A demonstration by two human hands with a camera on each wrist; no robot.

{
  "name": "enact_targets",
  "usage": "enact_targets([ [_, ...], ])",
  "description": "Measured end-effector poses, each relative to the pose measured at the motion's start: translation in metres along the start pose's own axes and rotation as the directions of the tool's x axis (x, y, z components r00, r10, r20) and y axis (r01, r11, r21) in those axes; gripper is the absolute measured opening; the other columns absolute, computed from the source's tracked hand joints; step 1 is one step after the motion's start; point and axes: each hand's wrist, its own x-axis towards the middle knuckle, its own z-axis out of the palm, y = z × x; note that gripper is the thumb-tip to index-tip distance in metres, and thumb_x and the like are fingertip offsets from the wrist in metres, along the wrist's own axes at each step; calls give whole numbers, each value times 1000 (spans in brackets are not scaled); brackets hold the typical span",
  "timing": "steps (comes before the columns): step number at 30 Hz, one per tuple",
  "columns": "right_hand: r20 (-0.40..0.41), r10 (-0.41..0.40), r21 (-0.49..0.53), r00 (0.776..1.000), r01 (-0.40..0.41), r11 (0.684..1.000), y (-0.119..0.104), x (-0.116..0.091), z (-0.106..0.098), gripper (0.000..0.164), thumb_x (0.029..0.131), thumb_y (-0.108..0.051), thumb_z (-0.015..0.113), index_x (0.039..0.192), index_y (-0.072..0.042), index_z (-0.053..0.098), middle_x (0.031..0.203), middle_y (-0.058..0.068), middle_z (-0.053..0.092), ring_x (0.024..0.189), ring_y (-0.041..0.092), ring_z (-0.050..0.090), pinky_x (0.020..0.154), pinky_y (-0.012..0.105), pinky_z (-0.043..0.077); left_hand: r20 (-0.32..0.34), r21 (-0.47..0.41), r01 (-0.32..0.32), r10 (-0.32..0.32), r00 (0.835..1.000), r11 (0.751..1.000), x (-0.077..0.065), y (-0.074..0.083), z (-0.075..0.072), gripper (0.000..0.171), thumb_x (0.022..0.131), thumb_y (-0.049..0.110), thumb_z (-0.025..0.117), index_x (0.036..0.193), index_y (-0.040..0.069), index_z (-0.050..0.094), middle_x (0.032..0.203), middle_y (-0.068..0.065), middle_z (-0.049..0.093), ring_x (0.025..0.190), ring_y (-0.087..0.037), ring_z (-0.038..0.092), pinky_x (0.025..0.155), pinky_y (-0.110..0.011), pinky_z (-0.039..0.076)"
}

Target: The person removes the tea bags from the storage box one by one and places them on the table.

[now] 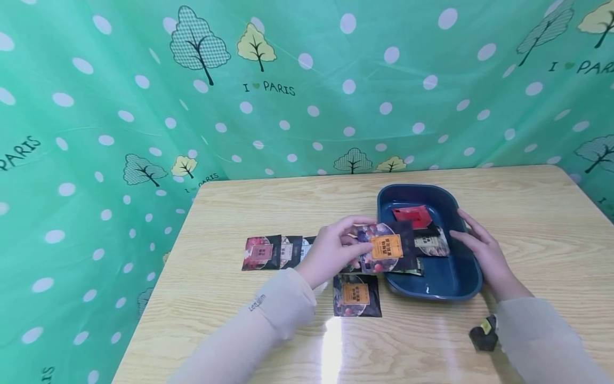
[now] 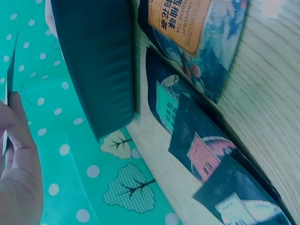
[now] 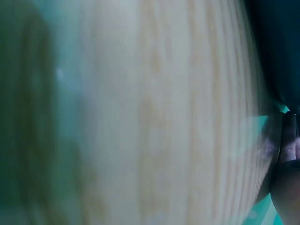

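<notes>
My left hand (image 1: 333,248) pinches a dark tea sachet (image 1: 405,250) with an orange label between thumb and fingers, above the left rim of a dark blue plastic bin (image 1: 443,280). A red sachet (image 1: 413,216) and a dark one with a pale label (image 1: 430,244) lie inside the bin. My right hand (image 1: 486,256) holds the bin's right wall, a fingertip reaching over the rim. Below the left hand, another orange-labelled sachet (image 1: 356,296) lies on the table. In the left wrist view, its label (image 2: 180,23) reads grapefruit jasmine tea.
Several overlapping sachets form a row left of the bin, starting with a pink-labelled one (image 1: 261,253); the left hand covers part of it. The wooden table (image 1: 230,341) meets a green dotted cloth (image 1: 288,106) behind. A small black object (image 1: 484,334) sits by the right sleeve.
</notes>
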Motion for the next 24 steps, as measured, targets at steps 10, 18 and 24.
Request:
enact_targets([
  [10,-7,7,-12,1000,-7,1000,0,-1,0,68,96,-57,51,153,-52,15,166,5,-12,151,43,-9,113,75,9,-16,17,61,-61,998,998,-15,-5,-19,45,89,10,73,130,26,62,102,-6,57,73,-14,60,64,-37,60],
  [18,-14,5,-10,1000,-5,1000,0,-1,0,68,96,-57,52,153,-51,16,166,5,-12,151,42,-11,113,74,6,-34,13,141,-141,989,990,-29,-18,-33,48,87,5,73,132,19,60,98,-7,58,71,-15,60,67,-41,60],
  [24,-12,9,-11,1000,-9,1000,0,-1,0,68,96,-56,52,153,-52,14,166,3,-13,151,40,-12,113,74,7,-33,2,188,-187,982,982,-38,-36,-40,48,85,4,73,130,14,61,92,-6,56,68,-14,57,60,-28,58],
])
